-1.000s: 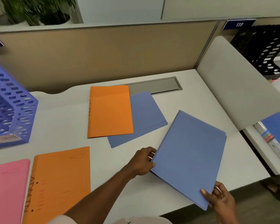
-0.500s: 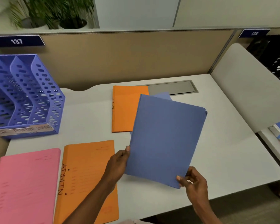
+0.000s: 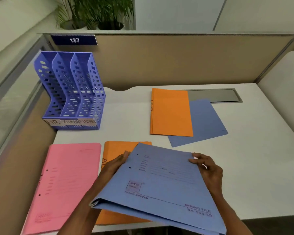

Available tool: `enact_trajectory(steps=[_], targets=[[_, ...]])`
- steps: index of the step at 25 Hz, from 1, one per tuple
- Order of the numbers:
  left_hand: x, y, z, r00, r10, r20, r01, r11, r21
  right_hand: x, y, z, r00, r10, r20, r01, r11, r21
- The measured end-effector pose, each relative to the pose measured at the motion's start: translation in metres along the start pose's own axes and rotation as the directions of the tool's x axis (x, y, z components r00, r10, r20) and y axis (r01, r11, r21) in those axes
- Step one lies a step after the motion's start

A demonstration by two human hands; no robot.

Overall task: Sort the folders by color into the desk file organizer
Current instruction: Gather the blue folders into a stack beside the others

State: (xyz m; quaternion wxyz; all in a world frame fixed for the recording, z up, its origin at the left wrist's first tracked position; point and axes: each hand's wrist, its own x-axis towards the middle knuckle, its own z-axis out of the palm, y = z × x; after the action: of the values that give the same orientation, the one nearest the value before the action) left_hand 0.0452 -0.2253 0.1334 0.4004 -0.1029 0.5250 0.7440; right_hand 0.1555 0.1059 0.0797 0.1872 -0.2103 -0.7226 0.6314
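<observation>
A blue spring-file folder (image 3: 161, 184) is lifted above the near desk edge, printed side up. My left hand (image 3: 115, 164) grips its left edge and my right hand (image 3: 206, 167) grips its far right corner. Under it lies an orange folder (image 3: 119, 148), mostly covered. A pink folder (image 3: 66, 182) lies flat to the left. Farther back, another orange folder (image 3: 171, 112) overlaps a second blue folder (image 3: 205, 122). The blue perforated file organizer (image 3: 71, 92) stands at the back left with three empty slots and paper labels on its front.
A beige partition (image 3: 168, 60) closes the back of the white desk (image 3: 129, 119). A grey cable hatch (image 3: 215, 95) sits at the back right. A rounded grey divider (image 3: 282, 85) rises on the right. Potted plants (image 3: 95, 12) stand behind the partition.
The blue folder has come left and nearer to me, turned printed side up and tilted flatter. Both hands shifted along its edges. My view has swung left, bringing the organizer fully in.
</observation>
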Motion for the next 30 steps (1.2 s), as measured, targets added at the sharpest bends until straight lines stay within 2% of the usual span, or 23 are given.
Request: enact_trajectory(steps=[3,7,10,15,19,24,27,30], targets=[[-0.013,-0.006,-0.011,0.996,0.091,-0.019,-0.091,0.996,0.001,0.015,-0.016,0.012,1.0,-0.023,0.012,0.023,1.0,-0.022],[-0.01,-0.019,-0.026,0.984,0.177,-0.004,-0.174,0.972,0.159,0.029,-0.033,0.019,0.988,0.123,0.092,-0.126,0.992,0.029],[-0.002,-0.034,-0.027,0.978,0.197,-0.073,-0.176,0.957,0.232,0.034,-0.034,0.018,0.976,0.175,0.128,-0.177,0.984,0.007],[0.007,-0.048,-0.014,0.946,0.271,-0.18,-0.219,0.939,0.265,0.038,-0.025,0.015,0.963,0.245,0.113,-0.244,0.969,-0.023],[0.004,-0.044,0.003,0.915,0.349,-0.201,-0.28,0.911,0.303,0.031,-0.004,0.001,0.911,0.402,0.09,-0.403,0.915,-0.003],[-0.006,-0.045,0.038,0.897,0.439,-0.049,-0.358,0.789,0.5,0.015,0.03,-0.007,0.797,0.595,0.102,-0.602,0.773,0.2],[-0.01,-0.051,0.053,0.878,0.479,0.012,-0.393,0.707,0.588,0.007,0.044,-0.005,0.781,0.618,0.087,-0.616,0.74,0.269],[-0.012,-0.054,0.061,0.887,0.459,0.05,-0.389,0.683,0.618,0.004,0.048,-0.008,0.772,0.633,0.066,-0.623,0.731,0.277]])
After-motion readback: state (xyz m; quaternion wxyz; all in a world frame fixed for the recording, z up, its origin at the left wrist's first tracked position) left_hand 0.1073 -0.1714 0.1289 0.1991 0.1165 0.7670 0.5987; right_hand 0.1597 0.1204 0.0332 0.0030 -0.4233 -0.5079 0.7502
